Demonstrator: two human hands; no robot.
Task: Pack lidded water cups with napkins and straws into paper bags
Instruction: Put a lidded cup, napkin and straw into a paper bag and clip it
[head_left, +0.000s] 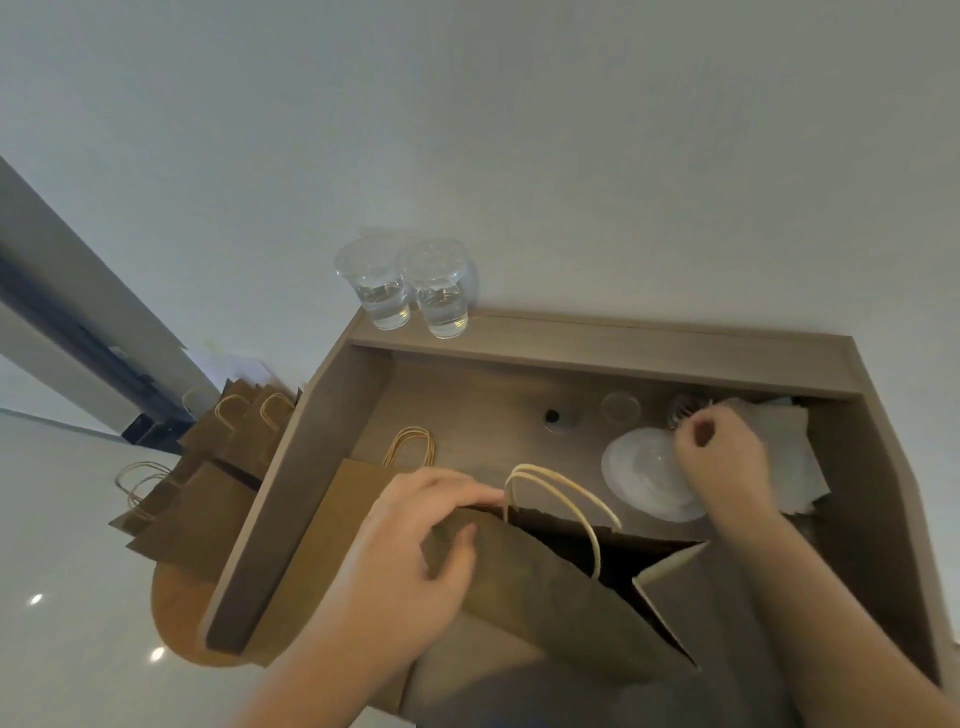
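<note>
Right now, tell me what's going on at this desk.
A person is packing. The left hand grips the rim of an open paper bag on the desk. The right hand, curled, reaches over the clear lids and napkins at the back right; whether it holds anything is unclear. Two lidded water cups wait on the back ledge, not yet bagged.

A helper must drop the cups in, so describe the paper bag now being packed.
Find the grey-brown wooden desk with a raised back ledge. At its front, the left hand holds a brown paper bag. It alone gapes open; the brown bags left of it are folded flat.
</note>
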